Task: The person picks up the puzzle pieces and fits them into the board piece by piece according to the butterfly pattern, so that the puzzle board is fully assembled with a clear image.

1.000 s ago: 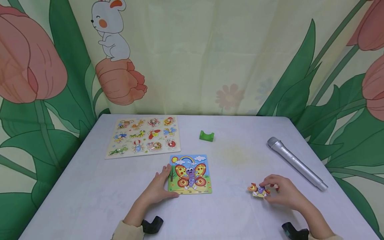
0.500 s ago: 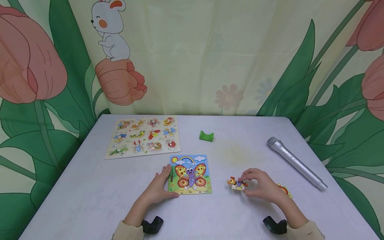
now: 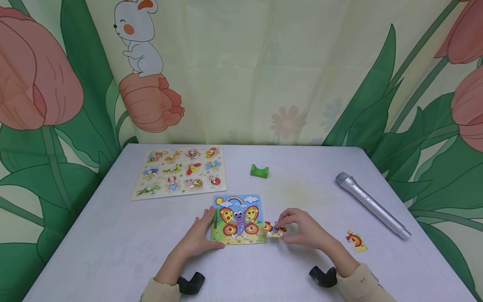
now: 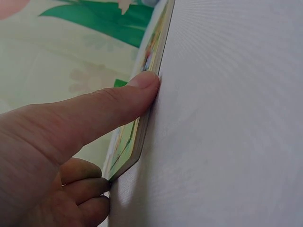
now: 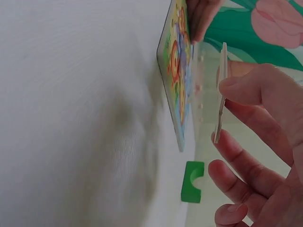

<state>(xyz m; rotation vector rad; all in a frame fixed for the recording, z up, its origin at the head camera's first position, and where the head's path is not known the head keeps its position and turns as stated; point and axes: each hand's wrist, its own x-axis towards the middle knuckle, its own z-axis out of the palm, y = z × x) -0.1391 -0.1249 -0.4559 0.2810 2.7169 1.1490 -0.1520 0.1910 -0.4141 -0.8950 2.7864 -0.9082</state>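
A square butterfly jigsaw puzzle (image 3: 238, 216) lies flat on the table in front of me. My left hand (image 3: 197, 237) holds it at its near left corner, the thumb along the near edge and the fingers at the left side. Between thumb and fingers, my right hand (image 3: 307, 230) pinches a puzzle piece (image 3: 270, 229) with orange, purple and white print, just off the puzzle's right edge. In the right wrist view the piece (image 5: 222, 90) is seen edge-on, raised off the table. Another puzzle piece (image 3: 356, 241), yellow with a red swirl, lies farther right.
An insect peg puzzle board (image 3: 181, 172) lies at the back left. Behind the butterfly puzzle sits a small green curved block (image 3: 259, 171). A silver microphone (image 3: 372, 205) lies slantwise at the right. A printed curtain (image 3: 241, 75) hangs behind the table (image 3: 113, 247).
My right hand has carried the pinched piece left, up to the puzzle's right side. The swirl piece behind it has come into view. My left hand stays in place.
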